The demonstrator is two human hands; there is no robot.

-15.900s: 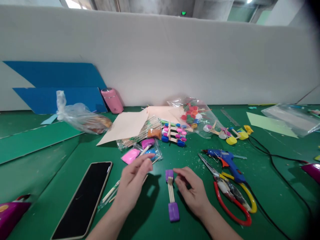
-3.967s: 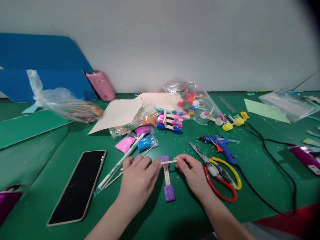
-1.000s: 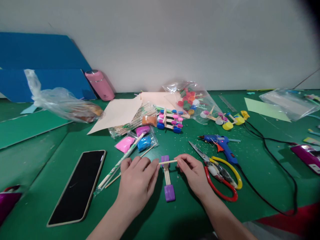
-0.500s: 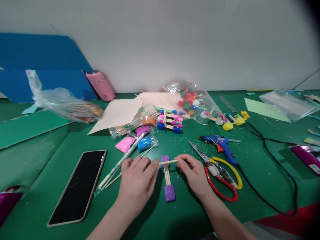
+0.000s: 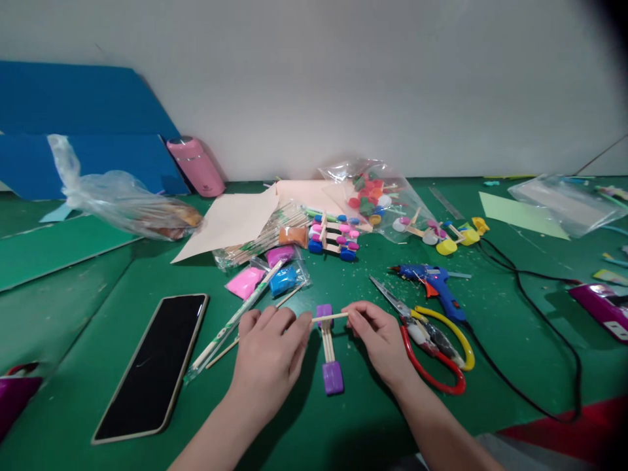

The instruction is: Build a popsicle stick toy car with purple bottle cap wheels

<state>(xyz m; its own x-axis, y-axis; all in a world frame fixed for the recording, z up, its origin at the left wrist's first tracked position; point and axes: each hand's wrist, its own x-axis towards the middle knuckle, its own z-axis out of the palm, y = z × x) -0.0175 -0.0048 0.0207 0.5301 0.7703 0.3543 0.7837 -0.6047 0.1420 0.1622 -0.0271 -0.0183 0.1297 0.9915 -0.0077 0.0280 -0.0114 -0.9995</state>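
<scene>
Between my two hands a short wooden stick [image 5: 330, 318] is held level, pinched at both ends. My left hand [image 5: 272, 350] has its thumb and fingers closed on the left end, the fingertips partly hidden behind the hand. The right end is pinched by my right hand [image 5: 375, 337]. The stick crosses over the upper part of a small piece made of parallel wooden sticks [image 5: 328, 343] with a purple clay block [image 5: 333, 378] at the near end and another purple block [image 5: 324, 310] at the far end. Whether the held stick touches it, I cannot tell.
Scissors [image 5: 429, 337] and a blue glue gun [image 5: 434, 281] with a black cord lie to the right. A phone [image 5: 152, 366] lies left. Beyond are clay packets [image 5: 245, 282], wrapped sticks [image 5: 245, 314], finished stick-and-clay pieces [image 5: 333, 235] and a pink bottle [image 5: 197, 167].
</scene>
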